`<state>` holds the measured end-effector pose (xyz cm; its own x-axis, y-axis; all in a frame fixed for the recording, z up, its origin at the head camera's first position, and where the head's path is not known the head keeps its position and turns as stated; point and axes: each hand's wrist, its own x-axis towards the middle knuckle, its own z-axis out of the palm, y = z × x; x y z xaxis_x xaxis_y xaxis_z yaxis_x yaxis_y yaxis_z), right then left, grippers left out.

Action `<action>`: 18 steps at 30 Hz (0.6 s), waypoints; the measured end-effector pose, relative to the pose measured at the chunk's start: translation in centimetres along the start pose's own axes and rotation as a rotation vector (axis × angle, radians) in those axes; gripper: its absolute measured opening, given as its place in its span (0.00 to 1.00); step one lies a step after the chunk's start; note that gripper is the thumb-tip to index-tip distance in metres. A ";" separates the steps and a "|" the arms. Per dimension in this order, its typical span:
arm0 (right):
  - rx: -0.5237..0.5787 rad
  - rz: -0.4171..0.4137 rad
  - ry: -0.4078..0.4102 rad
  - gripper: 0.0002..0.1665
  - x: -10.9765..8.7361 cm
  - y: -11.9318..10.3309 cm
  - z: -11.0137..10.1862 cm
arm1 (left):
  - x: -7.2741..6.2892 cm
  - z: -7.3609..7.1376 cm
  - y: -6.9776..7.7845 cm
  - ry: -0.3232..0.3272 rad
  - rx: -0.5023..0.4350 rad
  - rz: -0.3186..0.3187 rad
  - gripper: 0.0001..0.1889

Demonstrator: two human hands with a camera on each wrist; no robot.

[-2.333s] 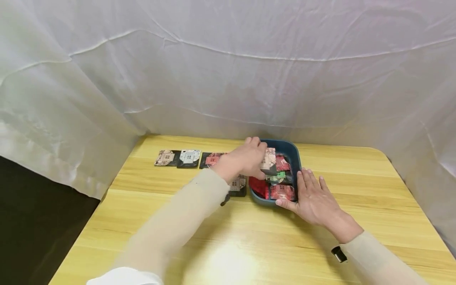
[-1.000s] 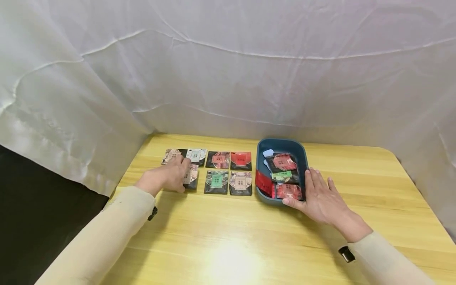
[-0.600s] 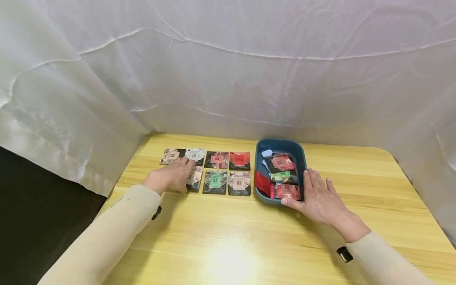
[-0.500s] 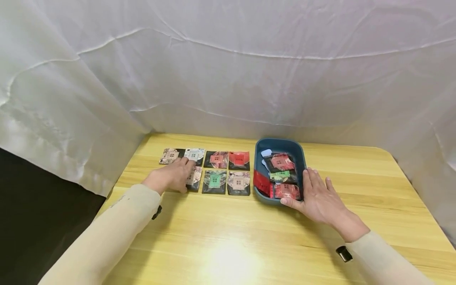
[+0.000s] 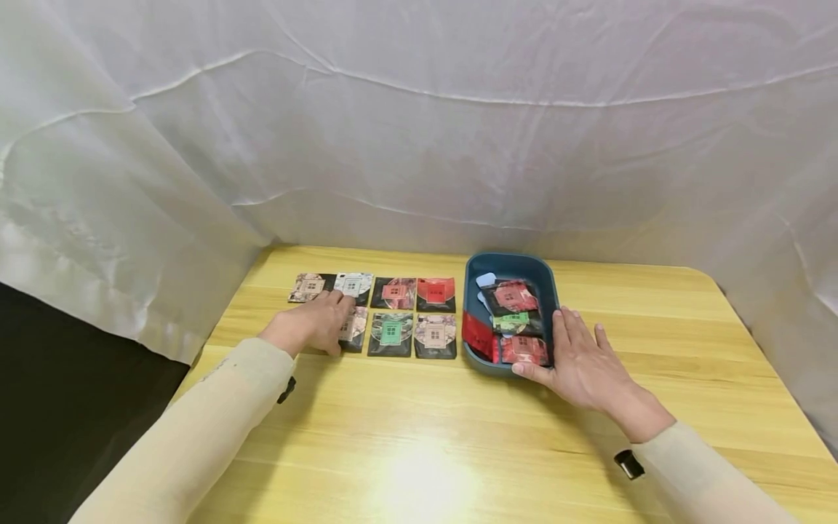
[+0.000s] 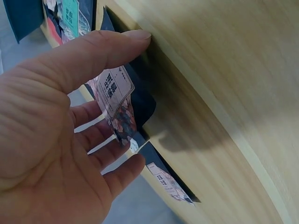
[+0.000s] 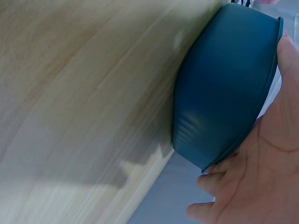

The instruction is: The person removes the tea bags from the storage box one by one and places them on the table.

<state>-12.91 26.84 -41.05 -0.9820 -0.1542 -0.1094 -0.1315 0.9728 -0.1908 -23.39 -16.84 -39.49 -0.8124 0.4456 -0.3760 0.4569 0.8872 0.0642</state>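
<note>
In the head view my left hand (image 5: pixel 313 322) is over a black sachet (image 5: pixel 353 331) with a pale pink label, at the left end of the nearer row. Thumb and fingers bend around its edges in the left wrist view, where the sachet (image 6: pixel 114 95) shows between them. Beside it lie a green-labelled sachet (image 5: pixel 390 333) and a beige-labelled one (image 5: pixel 435 336). My right hand (image 5: pixel 585 367) rests against the right side of a dark blue tray (image 5: pixel 474 284), fingers straight along the outer wall and thumb at the near rim. Several sachets lie inside the tray.
The farther row holds a tan-labelled sachet (image 5: pixel 310 287), a white one (image 5: pixel 354 286), a dark red one (image 5: pixel 393 292) and a red one (image 5: pixel 436 293). A pale curtain (image 5: pixel 419 145) hangs behind the wooden table (image 5: pixel 366 437).
My left hand has carried the pink-labelled sachet from the tray to the nearer row's left end, then shifted it right, close to the green-labelled one. My right hand has stayed at the tray.
</note>
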 end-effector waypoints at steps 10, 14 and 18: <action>0.003 0.004 0.001 0.82 0.0 0.1 0.0 | 0.0 0.0 0.0 0.020 0.044 -0.011 0.55; 0.007 0.006 0.002 0.82 0.0 0.1 0.1 | 0.1 0.0 0.0 0.019 0.056 -0.010 0.52; 0.007 0.006 0.007 0.82 0.0 0.0 0.1 | 0.1 -0.2 0.2 0.021 0.032 -0.008 0.51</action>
<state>-12.88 26.88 -41.13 -0.9838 -0.1466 -0.1034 -0.1243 0.9725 -0.1969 -23.50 -16.56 -39.30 -0.8234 0.4410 -0.3571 0.4613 0.8867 0.0314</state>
